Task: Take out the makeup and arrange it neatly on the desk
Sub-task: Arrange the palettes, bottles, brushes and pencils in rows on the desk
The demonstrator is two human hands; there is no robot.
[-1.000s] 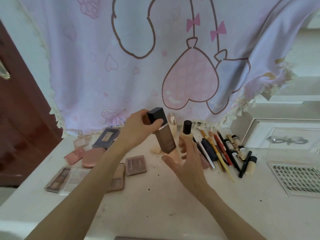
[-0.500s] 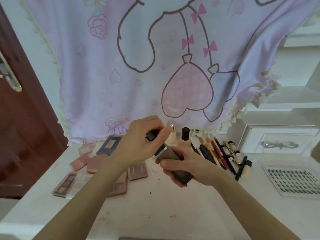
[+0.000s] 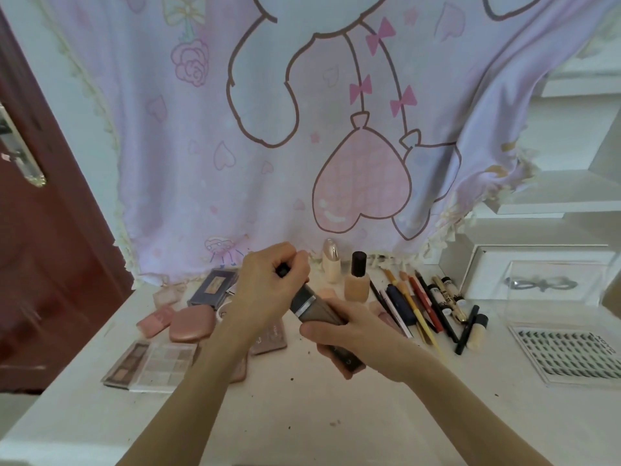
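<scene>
Head view: both hands gripping a foundation bottle above the surface

Head camera is showing a taupe foundation bottle [image 3: 319, 312] being held tilted in the air over the middle of the white surface [image 3: 302, 415], its black cap [image 3: 283, 270] pointing up and to the left. The right hand [image 3: 349, 334] is wrapping its fingers round the bottle's body, and the left hand [image 3: 268, 290] is curling closed over the cap; whether the cap is coming loose is hard to tell, since the fingers are covering most of it.

Just behind the hands, a beige bottle with a dark cap [image 3: 357, 280] and a cream bottle with a metallic top [image 3: 331, 262] are standing upright near the back edge. To the right, a row of pencils and brushes [image 3: 416, 304] is lying side by side. To the left, pink compacts [image 3: 191, 323], a dark blue case [image 3: 213, 286] and eyeshadow palettes [image 3: 151, 364] are lying flat. Farther right, a sheet of false lashes [image 3: 568, 354] is lying near a clear box [image 3: 544, 284]. A pink cartoon curtain [image 3: 268, 129] is hanging behind everything.
</scene>
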